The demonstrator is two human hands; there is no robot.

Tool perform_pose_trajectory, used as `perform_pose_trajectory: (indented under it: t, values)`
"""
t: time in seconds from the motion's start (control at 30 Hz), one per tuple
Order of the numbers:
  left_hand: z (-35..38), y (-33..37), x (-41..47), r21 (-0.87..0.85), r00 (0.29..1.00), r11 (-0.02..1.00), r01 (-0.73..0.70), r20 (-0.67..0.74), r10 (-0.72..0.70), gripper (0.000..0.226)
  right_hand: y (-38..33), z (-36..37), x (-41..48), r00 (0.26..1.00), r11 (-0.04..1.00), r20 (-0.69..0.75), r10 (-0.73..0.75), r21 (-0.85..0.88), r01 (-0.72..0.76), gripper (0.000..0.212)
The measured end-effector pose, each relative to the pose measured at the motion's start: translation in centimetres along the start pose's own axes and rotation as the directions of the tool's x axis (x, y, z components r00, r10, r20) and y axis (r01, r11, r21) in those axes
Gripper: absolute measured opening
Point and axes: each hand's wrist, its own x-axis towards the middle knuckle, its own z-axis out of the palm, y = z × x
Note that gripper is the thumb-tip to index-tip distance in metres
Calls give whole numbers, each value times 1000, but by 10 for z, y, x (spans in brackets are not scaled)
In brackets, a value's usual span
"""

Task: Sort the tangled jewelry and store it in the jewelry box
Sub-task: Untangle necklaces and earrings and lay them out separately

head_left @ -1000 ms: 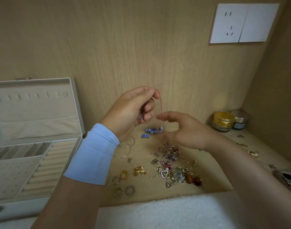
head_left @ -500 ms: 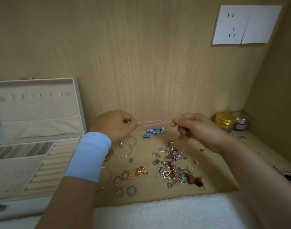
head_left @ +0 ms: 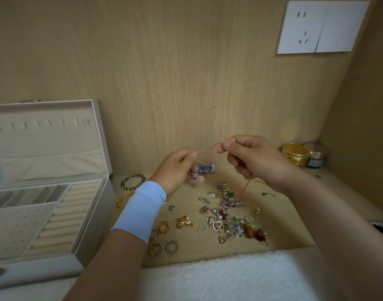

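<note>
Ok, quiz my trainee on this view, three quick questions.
1. True or false: the jewelry box stands open on the left.
2. What do the left hand and right hand pinch between them? A a pink cord; B a watch; C a comb.
3. Fill in: the gold jar stands in the back ___ corner.
Key: 1 true; 2 A; 3 right.

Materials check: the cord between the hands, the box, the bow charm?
The cord looks like thin pink textile string: matte, limp, sagging in loose bends. The box has a pale leather-like shell and a cream, velvety-looking lining: matte, with padded ring rolls. The bow is gold-toned metal, possibly plated: it shows glossy highlights.
</note>
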Motion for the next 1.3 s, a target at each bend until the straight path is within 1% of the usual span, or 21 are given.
perform_pose_trajectory:
  t: [0.07, 0.13, 0.17, 0.23, 0.3, 0.37, 0.47, 0.53, 0.6, 0.73, 0.83, 0.93, 1.0, 1.07, 1.1, 1.13, 1.17, 1.2, 1.23, 1.27, 1.3]
  values:
    - [1, -4, 2, -59, 999, 997, 46, -11, -46, 29, -2, 2, -1, 1000, 1000, 5, 3, -2, -3, 23]
    - [-1, -8, 3, -50, 997, 996, 79, 12, -78, 27, -3, 4, -2, 1000, 1000, 15, 3, -12, -3, 23]
    - [-1, -10, 2, -20, 996, 996, 86, 32, -86, 26, -3, 5, -2, 1000, 1000, 18, -1, -17, 1, 23]
    - [-8, -10, 2, 186, 995, 980, 69, 61, -82, 20, -2, 6, -2, 1000, 1000, 23, -9, -23, 9, 23]
    - [-20, -1, 0, 427, 996, 903, 49, 42, -73, 15, -1, 8, -2, 1000, 1000, 29, -4, -20, 5, 24]
    - [-34, 16, -8, 569, 993, 818, 88, 13, -116, 16, 1, 11, -2, 999, 1000, 43, 5, -13, -4, 26]
    - [-52, 41, -22, 710, 952, 677, 195, 29, -305, 29, 6, 17, -1, 997, 998, 70, 23, -56, -19, 26]
    - [-55, 47, -31, 811, 902, 544, 214, 50, -430, 30, 9, 22, -2, 995, 996, 90, 33, -84, -26, 25]
    - [-50, 44, -34, 867, 874, 460, 188, 65, -481, 27, 10, 25, -3, 995, 996, 91, 39, -89, -31, 24]
    - [-37, 24, -27, 907, 864, 389, 163, 60, -500, 32, 8, 24, -4, 997, 996, 72, 29, -81, -24, 23]
    - [-29, 16, -20, 924, 893, 360, 127, 51, -447, 32, 7, 18, -2, 999, 997, 37, 20, -72, -18, 23]
    - [-11, 13, -19, 903, 942, 426, 52, 97, -321, 21, 6, 14, -2, 1000, 997, 22, 22, -73, -20, 23]
    - [-3, 17, -21, 874, 941, 485, 8, 157, -300, 15, 8, 12, -2, 999, 996, 24, 21, -92, -19, 23]
    - [-8, 32, -21, 850, 934, 525, 37, 158, -321, 16, 9, 10, -2, 999, 993, 31, 24, -117, -21, 23]
    - [-14, 42, -20, 846, 952, 530, 59, 112, -284, 19, 10, 9, -2, 999, 991, 34, 29, -129, -24, 23]
    - [-20, 52, -20, 834, 983, 549, 59, 46, -175, 18, 10, 9, -1, 999, 991, 40, 33, -134, -27, 22]
    - [-22, 60, -19, 791, 1000, 611, 22, -18, -13, 16, 9, 9, -1, 998, 992, 49, 35, -126, -29, 22]
    - [-20, 64, -18, 693, 990, 718, -59, -52, 131, 11, 9, 10, -1, 997, 994, 62, 34, -105, -28, 22]
    - [-14, 68, -22, 548, 981, 825, -138, -42, 191, 10, 7, 11, -1, 996, 996, 79, 31, -82, -24, 22]
    - [-5, 69, -24, 398, 983, 900, -177, 22, 183, 15, 6, 12, -2, 995, 998, 96, 24, -66, -18, 25]
    - [4, 67, -25, 296, 984, 940, -171, 96, 149, 21, 5, 13, -2, 994, 998, 110, 15, -61, -8, 29]
